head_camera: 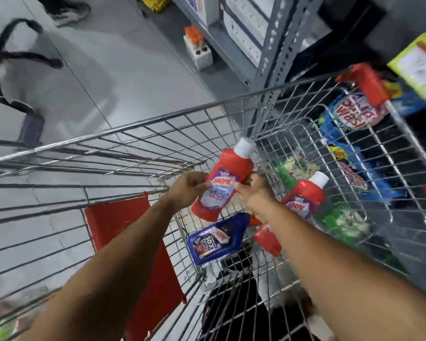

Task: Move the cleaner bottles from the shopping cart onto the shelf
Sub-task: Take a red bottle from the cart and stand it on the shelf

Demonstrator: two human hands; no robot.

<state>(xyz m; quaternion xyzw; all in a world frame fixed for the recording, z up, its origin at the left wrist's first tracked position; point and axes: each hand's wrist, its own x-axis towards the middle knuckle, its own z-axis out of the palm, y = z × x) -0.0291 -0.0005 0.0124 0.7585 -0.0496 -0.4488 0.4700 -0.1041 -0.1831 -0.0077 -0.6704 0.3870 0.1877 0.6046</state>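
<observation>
Red Harpic bottle [221, 184], white cap up and tilted, held above the wire shopping cart [143, 124], with left hand [189, 191] and right hand [253, 193] fingers clamped on its sides. Second red bottle [305, 195] and blue bottle [216, 238] lie in the cart near its right wall; grey shelf [276, 57] stands beyond the far rim.

Even, bright overhead light; soft shadows on the floor [88, 77] at far left. Motion blur smears the edges, worst far right; wide-angle distortion bends the cart [157, 119] wires.

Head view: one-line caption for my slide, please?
Both hands, left hand and right hand, hold a red Harpic bottle above the shopping cart.
</observation>
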